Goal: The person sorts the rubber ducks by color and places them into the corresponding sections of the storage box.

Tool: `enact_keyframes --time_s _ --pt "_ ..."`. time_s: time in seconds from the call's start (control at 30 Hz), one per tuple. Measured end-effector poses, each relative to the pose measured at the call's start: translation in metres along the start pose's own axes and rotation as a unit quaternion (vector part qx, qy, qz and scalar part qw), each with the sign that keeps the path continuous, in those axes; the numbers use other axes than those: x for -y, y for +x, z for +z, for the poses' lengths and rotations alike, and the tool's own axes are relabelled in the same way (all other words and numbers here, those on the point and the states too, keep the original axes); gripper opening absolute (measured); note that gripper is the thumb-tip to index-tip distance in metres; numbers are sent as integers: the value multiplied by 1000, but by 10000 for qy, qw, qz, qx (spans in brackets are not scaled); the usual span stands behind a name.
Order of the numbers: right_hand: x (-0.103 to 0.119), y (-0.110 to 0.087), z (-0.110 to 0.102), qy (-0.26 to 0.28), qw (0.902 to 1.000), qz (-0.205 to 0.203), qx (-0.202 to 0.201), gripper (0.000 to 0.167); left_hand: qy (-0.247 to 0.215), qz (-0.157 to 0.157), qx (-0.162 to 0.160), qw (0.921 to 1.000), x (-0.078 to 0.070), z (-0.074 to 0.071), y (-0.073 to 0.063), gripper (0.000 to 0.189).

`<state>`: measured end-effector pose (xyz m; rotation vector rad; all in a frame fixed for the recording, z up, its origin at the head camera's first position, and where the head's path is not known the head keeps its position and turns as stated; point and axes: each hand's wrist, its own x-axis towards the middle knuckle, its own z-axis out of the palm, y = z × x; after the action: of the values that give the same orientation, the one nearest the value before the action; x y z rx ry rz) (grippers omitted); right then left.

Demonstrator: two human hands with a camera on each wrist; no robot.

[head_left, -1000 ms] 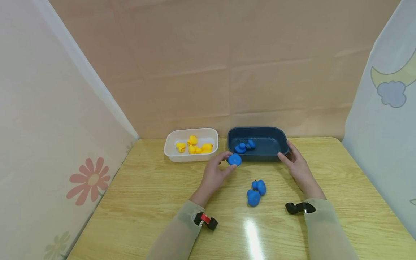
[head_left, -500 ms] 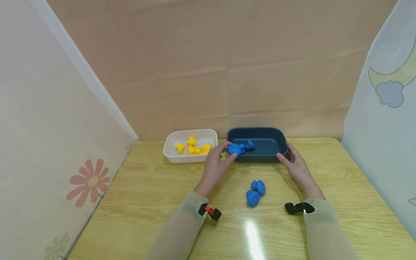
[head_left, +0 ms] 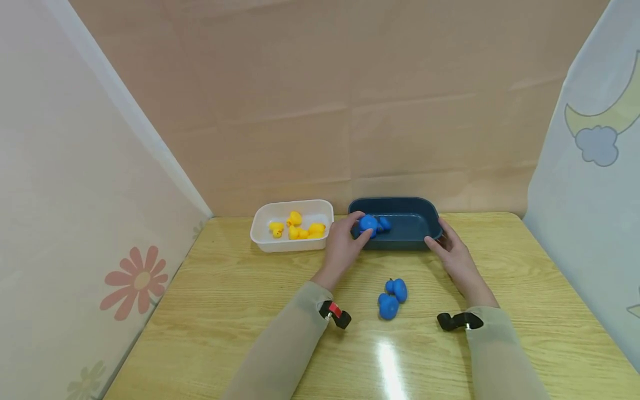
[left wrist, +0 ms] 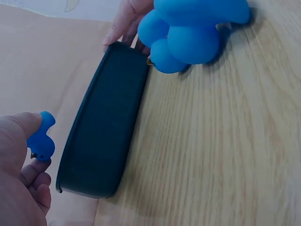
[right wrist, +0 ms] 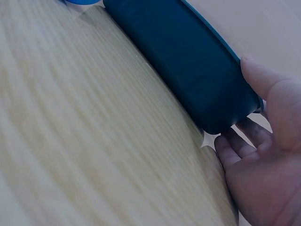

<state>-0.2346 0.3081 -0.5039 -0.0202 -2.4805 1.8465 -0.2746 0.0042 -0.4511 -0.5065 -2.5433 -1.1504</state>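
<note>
My left hand (head_left: 344, 244) pinches a blue rubber duck (head_left: 368, 223) between thumb and fingers, over the left end of a dark blue tray (head_left: 407, 243). In the left wrist view that duck (left wrist: 43, 147) shows its beak and hangs beside the tray's rim. Other blue ducks (head_left: 384, 223) lie inside the tray, partly hidden behind the held one. At the tray's right end my right hand (head_left: 457, 261) grips the corner, thumb at the front rim, as the right wrist view also shows. Two more blue ducks (head_left: 389, 306) sit on the table in front of the tray.
To the left of the dark tray stands a white tray (head_left: 270, 245) with several yellow ducks (head_left: 295, 218) in it. Both trays stand near the wooden table's (head_left: 240, 300) back edge, against a tan cloth backdrop (head_left: 280, 111). Pale printed cloths (head_left: 100, 194) hang at both sides.
My left hand has carried the blue duck forward and slightly right, from in front of the dark tray to over its left end. The right hand keeps its grip on the corner.
</note>
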Motion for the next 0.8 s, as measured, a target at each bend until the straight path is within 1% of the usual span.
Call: enact_keyframes --time_s 0.43,0.63,0.7,0.8 --pt "0 -1 2 33 10000 5 11 94 312 -267 147 9990 -1 9 5 49" --pt "-1 0 2 7 10000 11 -6 93 247 -458 186 9985 -3 9 6 58" --pt "-1 0 2 -7 10000 5 -7 93 268 -461 152 9985 -3 8 7 59" --pt "0 0 2 -40 10000 -20 -4 94 293 -380 90 9988 -3 8 7 58"
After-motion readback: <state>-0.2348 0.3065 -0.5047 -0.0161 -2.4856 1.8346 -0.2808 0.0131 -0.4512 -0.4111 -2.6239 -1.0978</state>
